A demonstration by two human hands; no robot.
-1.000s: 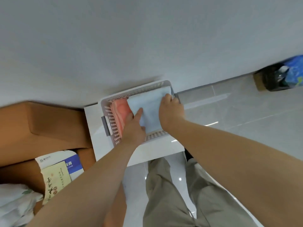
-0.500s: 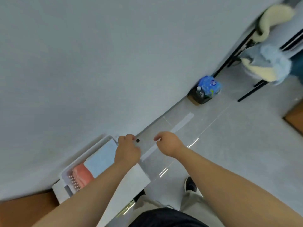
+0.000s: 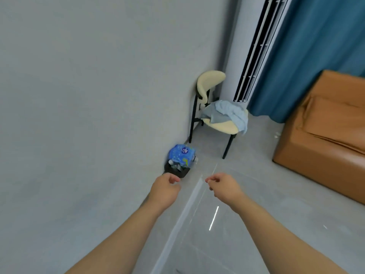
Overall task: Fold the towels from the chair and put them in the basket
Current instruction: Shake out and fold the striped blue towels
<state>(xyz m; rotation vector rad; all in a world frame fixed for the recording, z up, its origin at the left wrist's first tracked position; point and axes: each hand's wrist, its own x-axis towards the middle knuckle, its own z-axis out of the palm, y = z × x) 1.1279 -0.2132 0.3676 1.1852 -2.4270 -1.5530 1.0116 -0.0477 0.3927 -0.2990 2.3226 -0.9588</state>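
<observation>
- Bin [image 3: 178, 169]: just beyond left hand [image 3: 165, 189], against wall [image 3: 79, 95].
- Chair [image 3: 219, 126]: farther ahead of both hands; towels [image 3: 231, 113] on its seat.
- Sofa [image 3: 324, 139]: right of right hand [image 3: 223, 186]; curtain [image 3: 316, 56] behind it.

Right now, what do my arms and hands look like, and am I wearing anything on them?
The left arm and right arm are bare to the frame's edge, with no sleeves. The left hand and right hand wear no gloves. I see no watch, bracelet or ring, though the fingers are slightly blurred.
</observation>
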